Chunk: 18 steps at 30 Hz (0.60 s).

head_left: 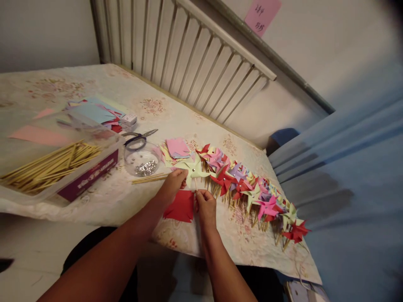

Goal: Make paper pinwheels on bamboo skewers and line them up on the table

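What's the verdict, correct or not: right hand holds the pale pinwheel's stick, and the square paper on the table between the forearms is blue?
Not quite: the square paper between the forearms is red, not blue, as the head view shows. The right hand does hold the stick of the pale pinwheel.

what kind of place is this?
Probably a room in a home, with a table used for paper crafts: a wall radiator, a floral tablecloth, and many paper pinwheels on sticks.
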Available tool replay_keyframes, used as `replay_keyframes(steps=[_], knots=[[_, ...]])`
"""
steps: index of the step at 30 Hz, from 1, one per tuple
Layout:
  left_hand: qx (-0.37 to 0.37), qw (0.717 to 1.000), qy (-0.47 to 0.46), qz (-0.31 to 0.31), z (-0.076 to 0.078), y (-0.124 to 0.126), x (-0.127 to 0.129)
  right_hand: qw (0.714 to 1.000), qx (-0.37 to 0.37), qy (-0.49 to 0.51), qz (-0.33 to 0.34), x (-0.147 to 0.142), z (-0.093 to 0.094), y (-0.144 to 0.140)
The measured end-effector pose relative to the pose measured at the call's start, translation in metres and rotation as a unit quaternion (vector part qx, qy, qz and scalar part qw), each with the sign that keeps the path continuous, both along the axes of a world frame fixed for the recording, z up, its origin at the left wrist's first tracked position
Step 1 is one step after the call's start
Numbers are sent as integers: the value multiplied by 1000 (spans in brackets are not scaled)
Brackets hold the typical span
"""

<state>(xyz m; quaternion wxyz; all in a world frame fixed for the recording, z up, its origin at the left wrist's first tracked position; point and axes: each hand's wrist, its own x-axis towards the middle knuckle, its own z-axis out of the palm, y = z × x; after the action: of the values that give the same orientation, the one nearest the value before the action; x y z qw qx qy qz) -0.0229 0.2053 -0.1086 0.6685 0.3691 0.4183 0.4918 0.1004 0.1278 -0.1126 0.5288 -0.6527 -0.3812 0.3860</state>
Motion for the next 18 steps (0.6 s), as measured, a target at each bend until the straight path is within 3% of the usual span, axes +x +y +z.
replay_keyframes(steps=[18], knots=[[-40,995,-90,-26,0,2,2,999,-8,-34,1,-1,1,-1]])
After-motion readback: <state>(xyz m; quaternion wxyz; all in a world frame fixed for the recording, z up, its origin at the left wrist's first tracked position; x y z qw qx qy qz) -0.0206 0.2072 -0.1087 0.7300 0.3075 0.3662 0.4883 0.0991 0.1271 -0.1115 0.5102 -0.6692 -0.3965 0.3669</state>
